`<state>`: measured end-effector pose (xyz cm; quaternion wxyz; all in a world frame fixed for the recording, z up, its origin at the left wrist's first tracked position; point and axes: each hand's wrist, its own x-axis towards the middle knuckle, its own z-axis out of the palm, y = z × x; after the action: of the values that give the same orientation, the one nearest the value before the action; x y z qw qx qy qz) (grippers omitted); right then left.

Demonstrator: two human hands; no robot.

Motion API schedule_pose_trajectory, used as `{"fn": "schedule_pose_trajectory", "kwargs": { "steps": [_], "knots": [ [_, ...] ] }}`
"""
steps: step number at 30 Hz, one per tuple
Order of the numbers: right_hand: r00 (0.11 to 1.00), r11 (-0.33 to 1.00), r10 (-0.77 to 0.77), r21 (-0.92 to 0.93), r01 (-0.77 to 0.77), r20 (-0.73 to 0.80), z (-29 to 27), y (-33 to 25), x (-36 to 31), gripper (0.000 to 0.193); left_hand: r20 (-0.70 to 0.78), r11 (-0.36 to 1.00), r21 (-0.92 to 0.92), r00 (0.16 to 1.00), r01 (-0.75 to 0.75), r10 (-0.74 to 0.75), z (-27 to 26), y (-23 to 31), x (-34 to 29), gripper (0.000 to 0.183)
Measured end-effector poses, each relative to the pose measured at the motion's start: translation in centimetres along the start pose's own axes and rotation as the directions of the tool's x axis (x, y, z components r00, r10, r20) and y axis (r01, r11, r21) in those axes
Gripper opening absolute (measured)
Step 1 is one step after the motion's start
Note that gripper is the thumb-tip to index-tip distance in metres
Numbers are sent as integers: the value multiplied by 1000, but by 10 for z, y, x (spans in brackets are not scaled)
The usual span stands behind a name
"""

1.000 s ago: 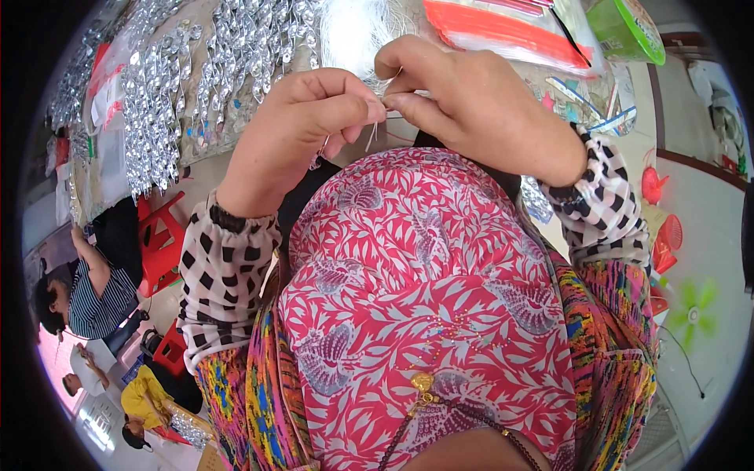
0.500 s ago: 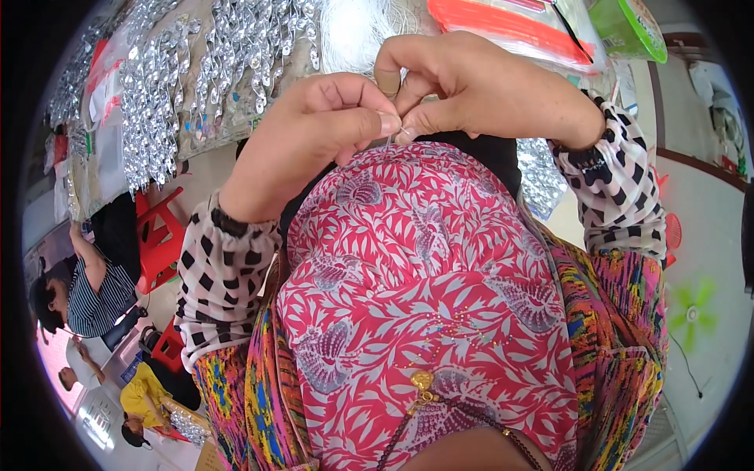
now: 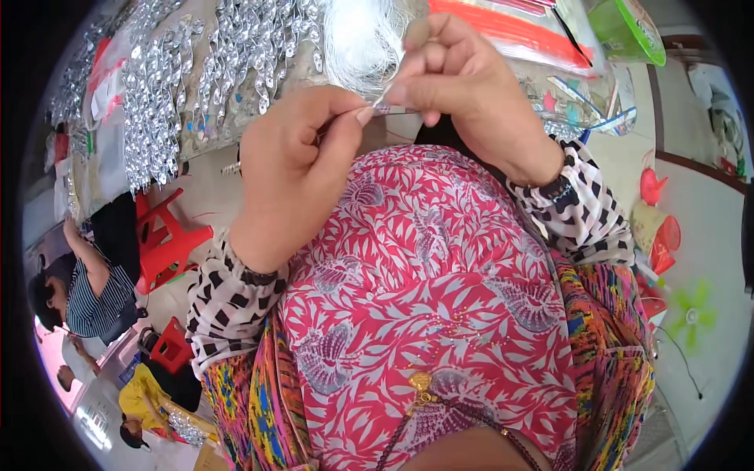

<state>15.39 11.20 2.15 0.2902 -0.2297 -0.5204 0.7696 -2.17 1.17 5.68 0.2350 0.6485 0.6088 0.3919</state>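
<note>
A short length of white thread (image 3: 382, 96), looking twisted or doubled, runs between my two hands just in front of the table edge. My left hand (image 3: 302, 153) pinches its lower end between thumb and index finger. Further up and to the right, my right hand (image 3: 463, 82) grips the thread with thumb and fingers, its little finger held off to the side. Beyond them a loose bundle of fine white thread (image 3: 357, 43) lies on the table; whether the held piece joins it I cannot tell.
Strands of silver beads (image 3: 149, 118) hang over the table edge at the left. Red-orange strips in clear plastic (image 3: 510, 35) lie at the back right, beside a green basket (image 3: 628, 31). Red stools (image 3: 169, 243) stand at the left, where other people sit. A green fan (image 3: 691, 315) is at the right.
My fingertips have moved apart and up toward the table, so the thread now shows between them. My left hand's body has dropped lower, and my right forearm has swung inward.
</note>
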Motion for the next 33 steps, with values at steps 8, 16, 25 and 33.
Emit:
{"fn": "schedule_pose_trajectory", "kwargs": {
  "steps": [8, 16, 25, 33],
  "knots": [
    [817, 929, -338, -29, 368, -467, -41, -3, 15, 35, 91, 911, -310, 963, 271, -255, -6, -11, -11, 10],
    [749, 890, -386, -4, 456, -539, -52, -26, 22, 35, 373, 727, -377, 813, 573, -447, -12, -14, -10, 12],
    [982, 862, -137, 505, 52, 132, -10, -16, 19, 44, 470, 667, -357, 743, 654, -477, -21, -34, -16, 17],
    [947, 945, -228, 185, 271, -225, -50, -34, 28, 42, 503, 646, -349, 717, 679, -483, -24, -51, -43, 18]
  ]
}}
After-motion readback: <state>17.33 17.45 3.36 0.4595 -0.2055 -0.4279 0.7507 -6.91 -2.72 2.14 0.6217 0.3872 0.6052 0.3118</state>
